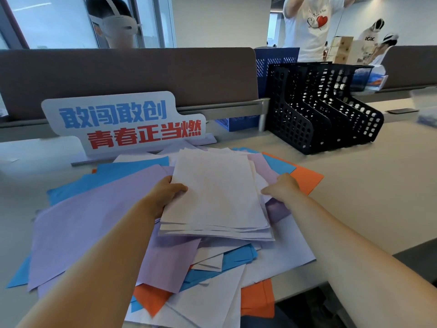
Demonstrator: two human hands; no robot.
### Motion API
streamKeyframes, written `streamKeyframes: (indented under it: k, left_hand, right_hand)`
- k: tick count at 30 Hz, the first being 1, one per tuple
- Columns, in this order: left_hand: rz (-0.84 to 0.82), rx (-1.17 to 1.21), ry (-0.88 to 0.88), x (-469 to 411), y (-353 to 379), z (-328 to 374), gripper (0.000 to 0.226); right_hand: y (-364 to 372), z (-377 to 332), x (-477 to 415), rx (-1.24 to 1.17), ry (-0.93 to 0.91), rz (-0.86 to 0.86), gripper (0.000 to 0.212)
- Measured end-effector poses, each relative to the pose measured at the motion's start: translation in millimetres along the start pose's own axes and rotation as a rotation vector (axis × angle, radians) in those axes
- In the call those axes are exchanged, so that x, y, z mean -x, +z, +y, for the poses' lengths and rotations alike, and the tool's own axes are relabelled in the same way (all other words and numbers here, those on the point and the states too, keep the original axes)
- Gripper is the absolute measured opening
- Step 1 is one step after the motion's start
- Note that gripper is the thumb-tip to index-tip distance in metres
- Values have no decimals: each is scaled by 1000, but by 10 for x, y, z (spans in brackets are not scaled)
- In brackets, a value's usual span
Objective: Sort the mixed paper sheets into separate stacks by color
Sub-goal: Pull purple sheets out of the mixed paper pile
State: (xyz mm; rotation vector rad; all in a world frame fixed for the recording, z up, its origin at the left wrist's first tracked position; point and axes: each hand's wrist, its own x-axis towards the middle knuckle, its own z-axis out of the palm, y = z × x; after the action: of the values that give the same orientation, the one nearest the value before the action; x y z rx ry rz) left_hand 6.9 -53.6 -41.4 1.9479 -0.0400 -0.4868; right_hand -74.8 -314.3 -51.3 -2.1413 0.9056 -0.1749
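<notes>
white, lilac, blue, orange sheets (99,218)

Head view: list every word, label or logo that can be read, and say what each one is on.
"敢闯敢创" in blue, top line of the white desk sign.
"青春正当燃" in red, bottom line of the same sign.
White T-shirt of the person standing behind: a red heart graphic with small script above it, too small to read.
Distant white shirt: dark lettering, too blurred to read.
Paper sheets: no readable print.
</notes>
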Motion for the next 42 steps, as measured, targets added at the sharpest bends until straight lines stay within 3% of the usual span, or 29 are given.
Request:
streamKeyframes:
  k: [6, 9, 13, 16, 19, 25, 30, 37, 40, 42]
  left_hand:
    - [-42, 14, -5, 1, 7, -1, 29]
    - [-43, 6, 3, -17, -4, -6, 29]
    - [-34, 55, -21, -46, -40, -32, 28]
    - [-41, 112, -30, -54, -67, -43, 29]
    - [-56, 135, -37, -37, -86, -21, 28]
    - [-30, 15, -26, -3, -201, 41, 31]
    - [0, -82, -41, 15, -345, 5, 32]
    - [17, -87, -35, 24, -305, -36, 34]
    - [23, -81, -37, 44, -289, -36, 32]
    - [28, -91, -44, 53, -301, -48, 32]
  right_hand:
    - [32, -24, -1, -510, 163, -148, 34]
    - [53, -33, 32, -642, 182, -199, 36]
    - [6, -77, 83, -789, 176, -201, 19]
    - [-40, -114, 34, -797, 137, -54, 16]
    - [-133, -168, 4, -729, 109, 63, 28]
    - [-9, -98, 86, -789, 195, -147, 30]
    - [95, -71, 47, -600, 71, -21, 20]
    - [116, -113, 143, -1053, 93, -180, 11]
    - [206, -66, 148, -1000, 99, -269, 15]
    - [232, -77, 117, -939, 80, -158, 23]
